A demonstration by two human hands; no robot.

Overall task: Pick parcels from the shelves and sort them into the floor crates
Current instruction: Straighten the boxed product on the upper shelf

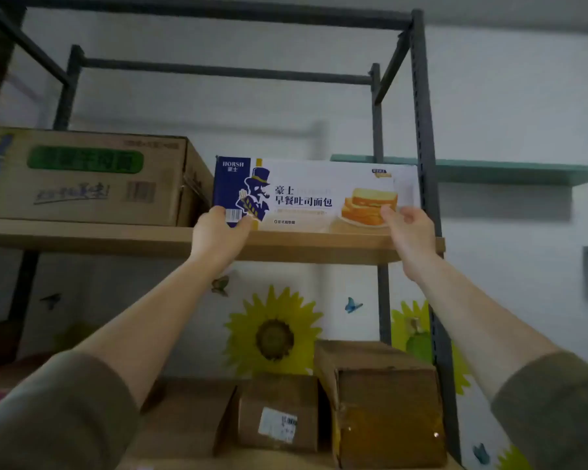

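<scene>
Pinching the bread box (pixel 314 195) on the shelf (pixel 116 237) by its lower corners with left grip (pixel 219 228) and, seemingly, right grip (pixel 409 228).

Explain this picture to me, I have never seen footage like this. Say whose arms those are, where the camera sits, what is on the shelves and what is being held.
There is no machine here. A person wears a wide-angle camera on the head, so you see their own two arms reaching up at a metal rack. The left hand grips the lower left corner of a white and blue bread box, and the right hand holds its lower right edge. The box stands on the upper shelf board, with a large carton to its left. On the shelf below are brown parcels, among them a small box with a white label and a taller box. A sunflower sticker is on the wall behind. The floor crates are out of view.
</scene>
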